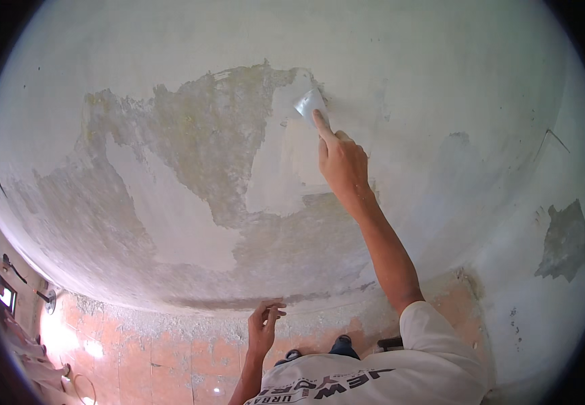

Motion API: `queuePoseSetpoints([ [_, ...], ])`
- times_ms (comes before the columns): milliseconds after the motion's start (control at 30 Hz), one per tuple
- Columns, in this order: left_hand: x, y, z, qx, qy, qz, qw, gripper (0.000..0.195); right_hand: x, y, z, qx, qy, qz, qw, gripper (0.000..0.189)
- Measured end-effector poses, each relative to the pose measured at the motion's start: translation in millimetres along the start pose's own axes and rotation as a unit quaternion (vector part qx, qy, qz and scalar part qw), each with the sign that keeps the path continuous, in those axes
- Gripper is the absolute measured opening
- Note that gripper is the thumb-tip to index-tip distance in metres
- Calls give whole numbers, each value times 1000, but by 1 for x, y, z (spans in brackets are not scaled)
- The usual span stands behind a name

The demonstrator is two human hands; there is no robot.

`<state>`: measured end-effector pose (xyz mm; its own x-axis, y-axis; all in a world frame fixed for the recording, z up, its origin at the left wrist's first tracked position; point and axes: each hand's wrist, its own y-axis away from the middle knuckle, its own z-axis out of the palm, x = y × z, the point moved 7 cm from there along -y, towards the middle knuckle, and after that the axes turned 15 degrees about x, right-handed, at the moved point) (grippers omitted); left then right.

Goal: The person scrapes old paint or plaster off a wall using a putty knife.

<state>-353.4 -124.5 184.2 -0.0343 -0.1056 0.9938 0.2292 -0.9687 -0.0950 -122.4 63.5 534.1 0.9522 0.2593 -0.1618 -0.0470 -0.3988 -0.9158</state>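
Observation:
My right hand (345, 162) is shut on a putty knife (308, 104), arm stretched up the wall. The index finger lies along the back of its wide blade, and the handle is hidden in the palm. The blade is at the upper right part of a pale putty patch (277, 162). Around that patch shows rough, stripped grey-green plaster (206, 136). Another pale putty patch (181, 223) runs diagonally lower left. My left hand (264, 321) hangs low before the wall, fingers loosely bent, with nothing visible in it.
Orange floor tiles (166, 354) carry plaster crumbs and dust along the wall's foot. A dark grey bare patch (568, 240) marks the right wall. A round-based object (49, 301) stands at far left. Behind my right side is a dark object (389, 344).

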Motion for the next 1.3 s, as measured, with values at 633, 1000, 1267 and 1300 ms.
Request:
queuePoseSetpoints([
  [633, -17, 0, -2, 27, 6, 13, 1000, 27, -14, -26, -12, 24, -4, -73, 997, 57],
  [1000, -21, -7, 15, 30, 14, 2, 999, 26, -18, -46, -17, 33, 52, -142, 988, 59],
  [1267, -16, -6, 13, 53, 20, 13, 998, 27, -24, -7, -11, -49, 13, -153, 987, 50],
  [1300, -19, -7, 9, 57, 21, 12, 998, 27, -36, -15, -11, -30, 15, -178, 983, 50],
])
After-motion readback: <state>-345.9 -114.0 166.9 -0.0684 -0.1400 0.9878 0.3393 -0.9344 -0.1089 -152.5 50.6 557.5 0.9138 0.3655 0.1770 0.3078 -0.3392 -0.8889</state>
